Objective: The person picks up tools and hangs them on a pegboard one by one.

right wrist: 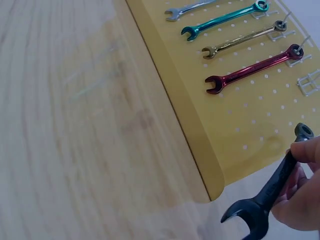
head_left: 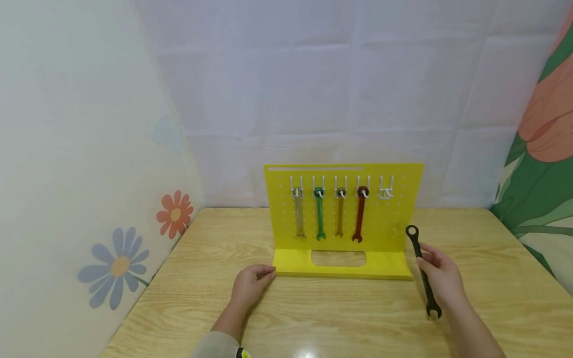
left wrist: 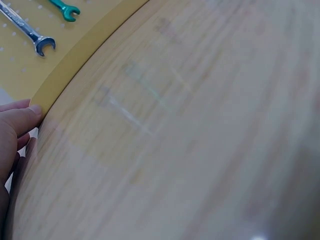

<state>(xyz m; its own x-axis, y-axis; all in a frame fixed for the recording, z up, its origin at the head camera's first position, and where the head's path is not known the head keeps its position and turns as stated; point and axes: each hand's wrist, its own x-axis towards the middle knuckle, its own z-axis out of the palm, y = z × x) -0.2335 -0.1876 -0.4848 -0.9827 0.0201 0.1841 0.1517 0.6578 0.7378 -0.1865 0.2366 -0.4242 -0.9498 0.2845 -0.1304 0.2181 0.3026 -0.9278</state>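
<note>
My right hand [head_left: 440, 273] holds a black combination wrench [right wrist: 272, 187] by its shaft, ring end up and open jaw down, beside the right end of a yellow pegboard [head_left: 340, 171]. With thumb and fingers, my left hand [head_left: 252, 286] pinches the left front corner of the pegboard's base [head_left: 291, 261]. Four hooks carry wrenches hung by their ring ends: a silver wrench [head_left: 299, 216], a green wrench [head_left: 320, 216], a gold wrench [head_left: 340, 216] and a dark red wrench [right wrist: 260, 67]. The rightmost hook [head_left: 386, 189] bears nothing.
The pegboard stands on a wood-grain table [head_left: 335, 318] whose glossy top mirrors the wrenches. Behind it hangs a creased white sheet [head_left: 313, 89]. A wall with painted flowers [head_left: 118, 266] rises at the left, and another painted panel [head_left: 546, 129] at the right.
</note>
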